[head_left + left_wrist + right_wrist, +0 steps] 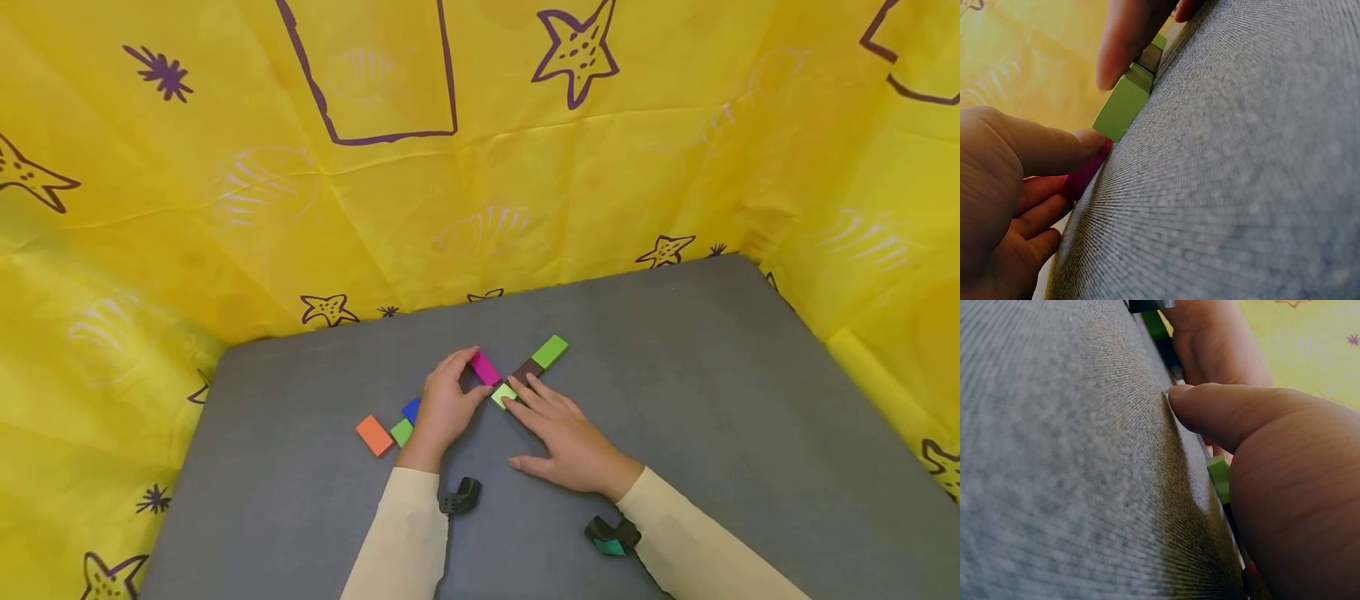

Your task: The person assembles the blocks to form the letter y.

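Observation:
My left hand (446, 408) pinches a magenta block (485, 368) lying on the table, thumb on its near end and fingertips at the far end. One corner of it lies close to a pale green block (504, 397); in the left wrist view this block (1124, 106) stands just beyond the thumb. Fingertips of my right hand (573, 442) touch the pale green block and a dark brown block (527, 370), the fingers fairly straight and the thumb spread away. Past the brown block, a bright green block (551, 352) continues the slanting row.
Left of my left wrist lie an orange block (374, 436), a green block (402, 432) and a blue block (411, 410), the last two partly hidden by the hand. Yellow patterned cloth (495, 183) hangs behind and beside the grey table (712, 375).

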`<action>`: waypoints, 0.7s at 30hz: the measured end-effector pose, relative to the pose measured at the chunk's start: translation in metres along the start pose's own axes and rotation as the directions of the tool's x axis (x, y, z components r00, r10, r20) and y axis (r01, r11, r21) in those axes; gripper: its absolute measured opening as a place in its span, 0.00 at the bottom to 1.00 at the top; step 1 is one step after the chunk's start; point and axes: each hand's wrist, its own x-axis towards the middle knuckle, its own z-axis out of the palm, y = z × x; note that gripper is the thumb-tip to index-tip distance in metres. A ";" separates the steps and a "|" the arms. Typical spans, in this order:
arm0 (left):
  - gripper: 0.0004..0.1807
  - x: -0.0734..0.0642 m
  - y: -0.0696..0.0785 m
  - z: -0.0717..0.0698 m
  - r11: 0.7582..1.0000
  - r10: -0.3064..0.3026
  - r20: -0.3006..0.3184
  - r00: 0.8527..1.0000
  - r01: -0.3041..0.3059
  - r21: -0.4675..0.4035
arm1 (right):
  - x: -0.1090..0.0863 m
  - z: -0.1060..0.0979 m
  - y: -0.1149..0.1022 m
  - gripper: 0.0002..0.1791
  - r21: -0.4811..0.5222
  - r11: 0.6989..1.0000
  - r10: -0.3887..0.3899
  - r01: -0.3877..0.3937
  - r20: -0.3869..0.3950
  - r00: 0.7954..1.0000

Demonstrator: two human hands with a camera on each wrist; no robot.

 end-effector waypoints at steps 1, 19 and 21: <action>0.35 0.000 0.000 0.000 1.000 0.004 0.004 1.000 -0.004 -0.001 | 0.000 0.000 0.000 0.48 0.000 1.000 0.000 0.000 -0.001 1.000; 0.39 -0.003 -0.003 -0.006 0.999 0.011 0.063 0.998 -0.009 -0.042 | 0.000 0.000 0.000 0.48 -0.008 1.000 0.002 -0.002 -0.003 1.000; 0.38 -0.003 -0.003 -0.006 0.999 0.015 0.066 0.998 -0.012 -0.041 | 0.000 0.000 -0.001 0.48 -0.007 1.000 0.003 -0.003 -0.004 1.000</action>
